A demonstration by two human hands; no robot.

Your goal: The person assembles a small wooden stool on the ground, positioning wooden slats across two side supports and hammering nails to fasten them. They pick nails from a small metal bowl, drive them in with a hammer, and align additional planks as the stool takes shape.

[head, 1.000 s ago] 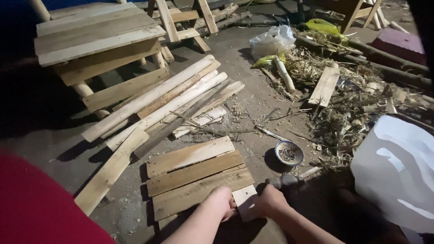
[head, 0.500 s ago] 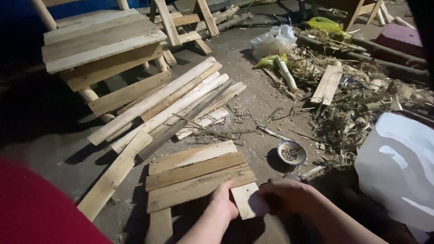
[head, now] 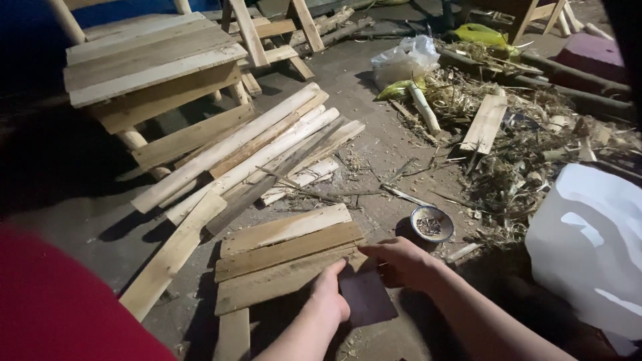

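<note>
Low in the head view, both my hands meet at a small flat rectangular wood piece [head: 366, 299] that looks dark in shadow. My left hand [head: 330, 296] grips its left edge, and my right hand [head: 401, 261] pinches its top edge. The piece lies against the right end of a panel of three nailed planks [head: 281, 257] flat on the ground. A loose plank [head: 234, 334] sticks out from under the panel's near side.
A small round bowl of nails [head: 431, 224] sits just right of the panel. Long slats [head: 254, 157] lie in a pile behind it, beside a wooden stool [head: 150, 63]. A white sack [head: 588, 247] and plant debris [head: 521, 154] fill the right side. Red cloth [head: 60, 307] covers the near left.
The view has shifted slightly. The small wood piece, pale before, now shows dark between my hands, and my right hand has moved up to its top edge.
</note>
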